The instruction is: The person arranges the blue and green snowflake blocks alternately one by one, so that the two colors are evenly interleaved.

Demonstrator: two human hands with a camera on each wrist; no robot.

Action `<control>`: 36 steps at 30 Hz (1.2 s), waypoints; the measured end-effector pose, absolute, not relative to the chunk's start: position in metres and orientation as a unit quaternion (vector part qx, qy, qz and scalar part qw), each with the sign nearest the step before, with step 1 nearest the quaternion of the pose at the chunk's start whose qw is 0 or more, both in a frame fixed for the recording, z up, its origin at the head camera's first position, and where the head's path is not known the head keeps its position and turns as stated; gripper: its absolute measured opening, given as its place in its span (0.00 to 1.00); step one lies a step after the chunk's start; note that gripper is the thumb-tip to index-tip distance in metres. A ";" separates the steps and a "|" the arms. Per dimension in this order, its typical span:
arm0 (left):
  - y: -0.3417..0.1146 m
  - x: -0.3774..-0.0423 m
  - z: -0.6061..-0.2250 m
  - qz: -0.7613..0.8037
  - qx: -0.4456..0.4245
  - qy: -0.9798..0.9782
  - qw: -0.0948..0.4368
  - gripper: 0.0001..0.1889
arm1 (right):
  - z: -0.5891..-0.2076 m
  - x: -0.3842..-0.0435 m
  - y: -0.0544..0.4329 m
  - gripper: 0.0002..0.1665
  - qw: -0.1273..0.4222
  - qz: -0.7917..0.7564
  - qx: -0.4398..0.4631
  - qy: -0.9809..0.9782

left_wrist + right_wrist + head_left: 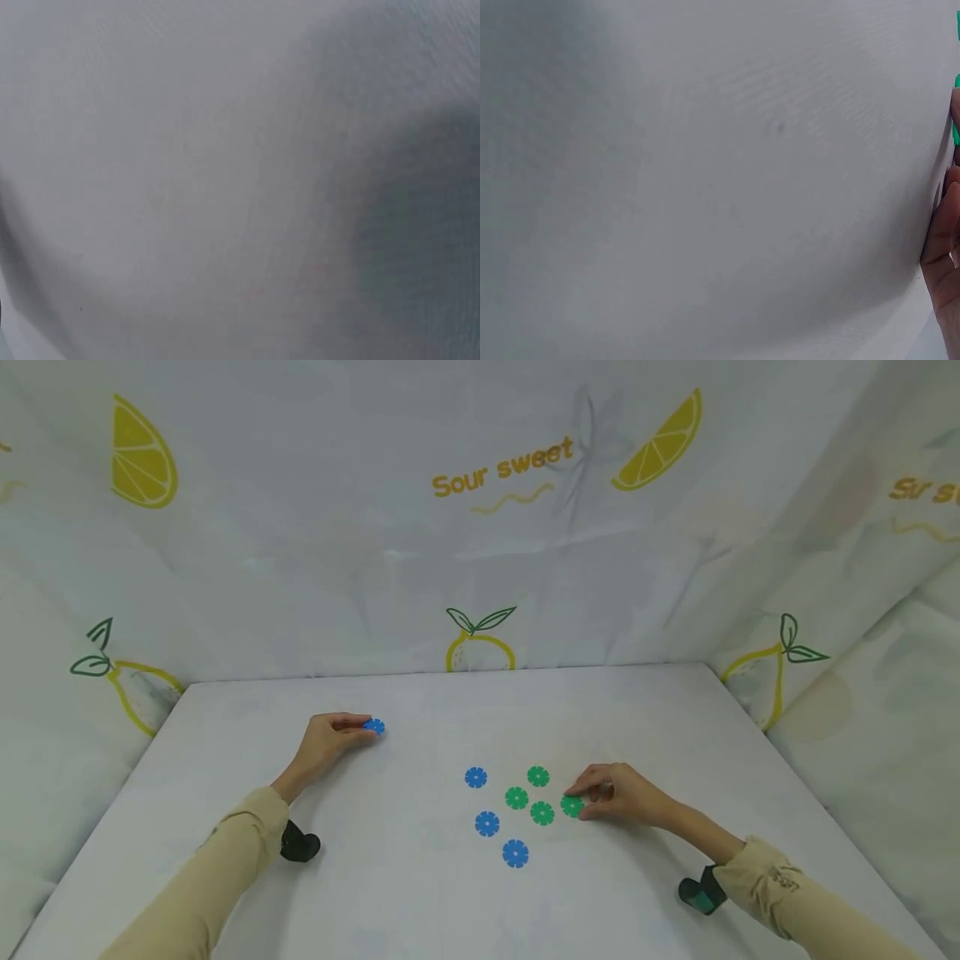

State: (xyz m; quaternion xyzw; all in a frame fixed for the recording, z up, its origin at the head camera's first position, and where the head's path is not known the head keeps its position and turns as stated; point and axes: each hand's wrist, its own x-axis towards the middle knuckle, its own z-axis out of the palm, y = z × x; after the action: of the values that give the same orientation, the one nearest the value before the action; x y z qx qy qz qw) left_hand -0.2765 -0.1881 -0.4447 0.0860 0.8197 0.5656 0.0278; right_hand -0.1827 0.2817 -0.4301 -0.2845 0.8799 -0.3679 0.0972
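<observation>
On the far left of the table, my left hand [333, 743] pinches a blue notched plastic disc [377, 727] by its edge between thumb and fingers. My right hand [617, 795], right of the middle, pinches a green notched disc [572, 806] with thumb and fingertips, close over the tabletop. Part of this hand [945, 259] shows at the right edge of the right wrist view, with a sliver of green beside the fingers. Left of it lie three green discs [542, 813], spaced apart. Three blue discs [487, 824] form a loose row just left of the green ones.
A white cloth covers the table [405, 893]. Lemon-printed white sheets [337, 568] hang along its back and sides. Dark wrist-worn devices sit below the left sleeve [300, 843] and the right sleeve [703, 892]. The left wrist view holds only blurred white cloth and shadow.
</observation>
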 end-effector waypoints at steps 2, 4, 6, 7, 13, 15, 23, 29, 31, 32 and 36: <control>-0.187 -0.277 -0.447 0.565 0.088 0.820 0.032 0.22 | -0.431 -0.183 0.282 0.17 0.094 -0.367 -0.286 0.880; -0.185 -0.278 -0.449 0.562 0.089 0.821 0.034 0.22 | -0.432 -0.183 0.282 0.17 0.090 -0.366 -0.289 0.880; -0.183 -0.279 -0.450 0.558 0.089 0.824 0.036 0.22 | -0.432 -0.183 0.282 0.17 0.087 -0.367 -0.293 0.879; -0.182 -0.279 -0.451 0.558 0.088 0.824 0.037 0.21 | -0.432 -0.183 0.282 0.17 0.086 -0.367 -0.295 0.878; -0.178 -0.280 -0.456 0.555 0.102 0.825 0.038 0.21 | -0.430 -0.182 0.282 0.17 0.088 -0.363 -0.293 0.880; -0.176 -0.280 -0.457 0.549 0.111 0.828 0.034 0.21 | -0.430 -0.182 0.282 0.16 0.086 -0.363 -0.295 0.880; -0.173 -0.281 -0.456 0.501 0.112 0.858 0.020 0.20 | -0.431 -0.184 0.282 0.16 0.080 -0.365 -0.301 0.877; -0.170 -0.279 -0.452 0.474 0.129 0.871 0.000 0.17 | -0.427 -0.183 0.279 0.16 0.091 -0.363 -0.289 0.881; -0.170 -0.278 -0.451 0.470 0.136 0.872 -0.007 0.16 | -0.426 -0.182 0.279 0.17 0.090 -0.364 -0.289 0.881; -0.169 -0.278 -0.450 0.468 0.139 0.873 -0.011 0.16 | -0.426 -0.182 0.279 0.16 0.090 -0.365 -0.289 0.881; -0.167 -0.277 -0.449 0.467 0.136 0.874 -0.012 0.16 | -0.428 -0.181 0.280 0.16 0.087 -0.364 -0.288 0.882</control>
State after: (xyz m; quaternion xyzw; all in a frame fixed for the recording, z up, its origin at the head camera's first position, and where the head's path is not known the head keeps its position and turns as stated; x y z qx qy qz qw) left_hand -0.2766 -0.1673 -0.4492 0.1364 0.8737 0.4668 -0.0121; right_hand -0.1807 0.2795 -0.4278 -0.2878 0.8815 -0.3638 0.0875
